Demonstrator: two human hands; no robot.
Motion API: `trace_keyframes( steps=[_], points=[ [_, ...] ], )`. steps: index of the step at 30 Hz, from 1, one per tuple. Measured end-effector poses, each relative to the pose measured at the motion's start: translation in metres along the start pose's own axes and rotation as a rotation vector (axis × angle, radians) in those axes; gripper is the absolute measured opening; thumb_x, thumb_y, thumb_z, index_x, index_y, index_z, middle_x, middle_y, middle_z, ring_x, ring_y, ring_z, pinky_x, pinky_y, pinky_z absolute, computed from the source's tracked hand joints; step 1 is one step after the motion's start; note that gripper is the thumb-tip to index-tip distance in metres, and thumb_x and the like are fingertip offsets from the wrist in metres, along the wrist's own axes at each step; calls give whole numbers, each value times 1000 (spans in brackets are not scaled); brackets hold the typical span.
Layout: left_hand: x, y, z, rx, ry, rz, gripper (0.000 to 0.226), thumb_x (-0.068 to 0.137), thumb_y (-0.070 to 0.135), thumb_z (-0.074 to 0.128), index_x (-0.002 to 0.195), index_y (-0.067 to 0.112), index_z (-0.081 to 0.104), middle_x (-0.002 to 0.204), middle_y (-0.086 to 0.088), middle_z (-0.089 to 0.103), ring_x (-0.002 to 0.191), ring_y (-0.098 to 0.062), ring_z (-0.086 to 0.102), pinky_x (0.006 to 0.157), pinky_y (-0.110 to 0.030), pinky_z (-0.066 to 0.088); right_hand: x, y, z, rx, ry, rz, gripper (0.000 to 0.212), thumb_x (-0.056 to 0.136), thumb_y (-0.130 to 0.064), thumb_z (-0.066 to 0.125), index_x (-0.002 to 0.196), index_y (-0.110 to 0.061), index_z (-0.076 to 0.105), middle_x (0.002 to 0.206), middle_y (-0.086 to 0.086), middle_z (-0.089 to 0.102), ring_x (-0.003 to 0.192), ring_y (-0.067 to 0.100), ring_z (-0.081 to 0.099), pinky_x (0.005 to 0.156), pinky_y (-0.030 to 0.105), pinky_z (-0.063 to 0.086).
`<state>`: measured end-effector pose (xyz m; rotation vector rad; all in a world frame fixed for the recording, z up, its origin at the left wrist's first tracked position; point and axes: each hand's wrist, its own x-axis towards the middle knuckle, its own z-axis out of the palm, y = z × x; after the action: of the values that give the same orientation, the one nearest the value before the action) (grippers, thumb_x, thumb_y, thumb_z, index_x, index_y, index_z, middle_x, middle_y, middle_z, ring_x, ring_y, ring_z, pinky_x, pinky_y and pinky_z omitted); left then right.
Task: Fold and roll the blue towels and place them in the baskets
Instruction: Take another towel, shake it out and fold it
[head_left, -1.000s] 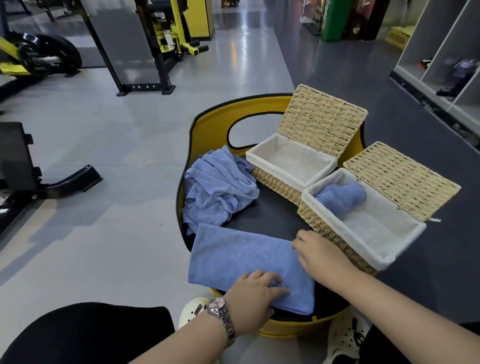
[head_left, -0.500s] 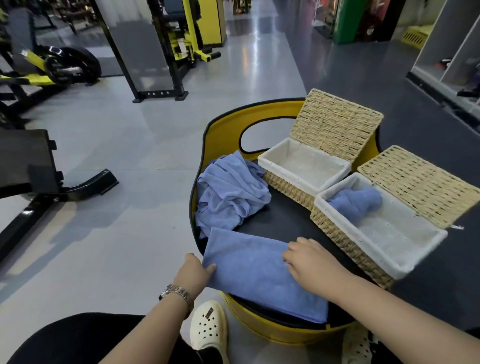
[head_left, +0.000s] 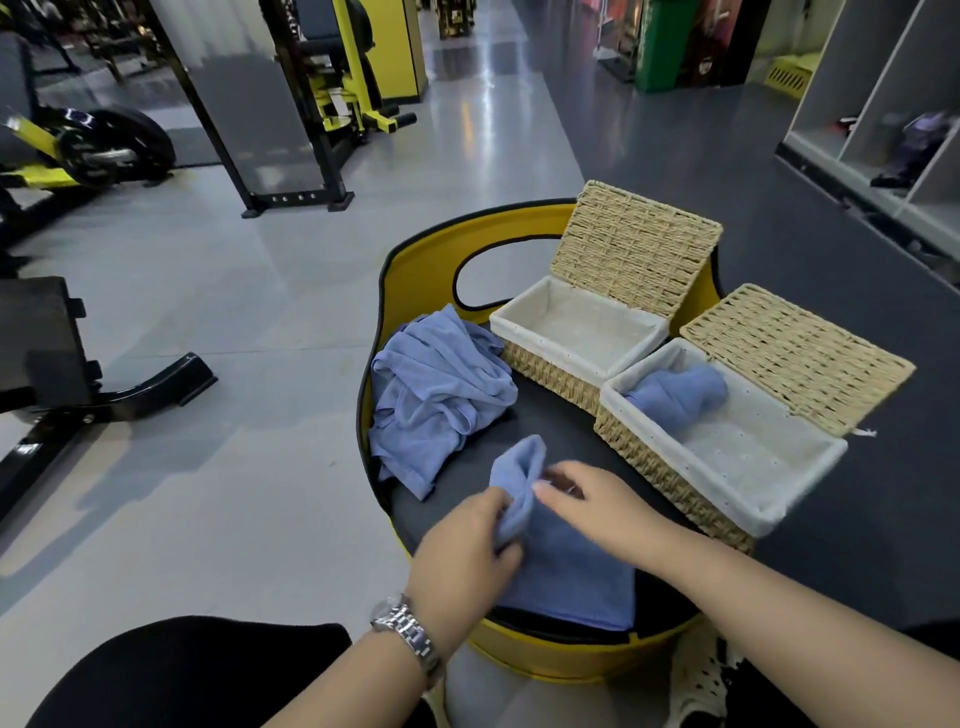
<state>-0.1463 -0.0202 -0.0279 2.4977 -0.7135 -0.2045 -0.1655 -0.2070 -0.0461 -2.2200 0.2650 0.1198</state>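
Note:
A folded blue towel (head_left: 566, 571) lies at the near edge of the round black and yellow stand (head_left: 561, 436). Its left end is lifted and curled over. My left hand (head_left: 462, 545) grips that curled end. My right hand (head_left: 597, 504) rests on the towel beside it, fingers at the fold. A crumpled pile of blue towels (head_left: 436, 395) sits at the stand's left. Two wicker baskets with open lids stand at the right: the far basket (head_left: 545, 358) has only its white liner, the near basket (head_left: 644, 457) holds one rolled blue towel (head_left: 680, 389).
The stand's yellow rim with a handle cut-out (head_left: 431, 270) rises at the back. Gym machines (head_left: 291, 104) and a black bench (head_left: 47, 353) stand on the grey floor to the left. Open shelves (head_left: 883, 104) line the right. My dark-clothed knee (head_left: 182, 670) is below.
My left hand went from the towel's left edge to lifting and curling that end rightward over the towel. My right hand stayed on the towel by the fold.

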Motion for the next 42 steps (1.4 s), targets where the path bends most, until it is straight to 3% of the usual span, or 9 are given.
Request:
trace_keyframes(
  steps=[4,12,15,19,24,28,34,38,42],
  points=[
    [-4,22,28,46,-100,203,27,74,27,50,101,29,51,102,9,58,88,-17,60,72,-38,49,-1,-1,-13,316,102,128,36,76,-46,71,97,-22,56,90,-7,59,89,10,57,88,27,44],
    [-2,19,63,193,-205,428,38,89,53,36,117,34,54,115,7,57,103,-20,56,82,-36,51,-4,49,-36,-374,185,33,29,84,-17,64,111,-13,55,109,6,61,103,23,57,85,29,40],
    [-11,4,77,380,-203,543,39,77,64,39,109,51,57,117,13,59,99,-11,61,77,-23,51,-2,62,-31,-624,-43,-112,50,89,-19,58,137,-16,43,146,5,40,132,22,40,109,32,29],
    [-8,-7,73,456,-173,587,33,72,63,42,78,46,70,115,14,62,99,-9,62,79,-22,51,-1,56,-31,-660,-146,-24,53,91,-20,52,141,-16,35,137,8,50,123,26,49,102,37,39],
    [29,-22,49,465,28,371,45,87,47,38,69,26,73,104,15,68,102,-12,63,86,-35,50,-13,22,-37,-760,-468,319,37,87,-36,57,111,-9,50,110,11,65,78,25,62,63,31,45],
    [47,-32,32,231,39,91,27,87,41,50,107,23,56,115,4,57,104,-20,56,83,-35,48,-6,26,-38,-610,-151,187,60,86,-44,61,131,-9,42,132,10,53,118,25,54,91,34,44],
    [56,-48,32,227,-271,-128,94,74,50,70,146,15,22,134,-6,52,123,-29,48,97,-38,44,20,51,-22,-145,-179,151,96,73,-32,78,149,-16,21,149,-1,38,132,14,41,110,28,32],
    [61,-60,35,177,-262,-186,51,58,57,75,93,24,57,93,2,60,93,-22,56,68,-32,43,27,65,-16,-206,-207,117,72,61,-30,85,124,-20,52,121,-2,54,112,16,53,96,26,42],
    [63,-59,34,-19,-226,-117,34,60,37,75,65,30,43,69,9,54,70,-13,55,57,-32,42,26,63,-21,-162,-186,-12,34,60,-21,79,79,-30,53,89,-4,55,79,10,52,72,26,42]
  ],
)
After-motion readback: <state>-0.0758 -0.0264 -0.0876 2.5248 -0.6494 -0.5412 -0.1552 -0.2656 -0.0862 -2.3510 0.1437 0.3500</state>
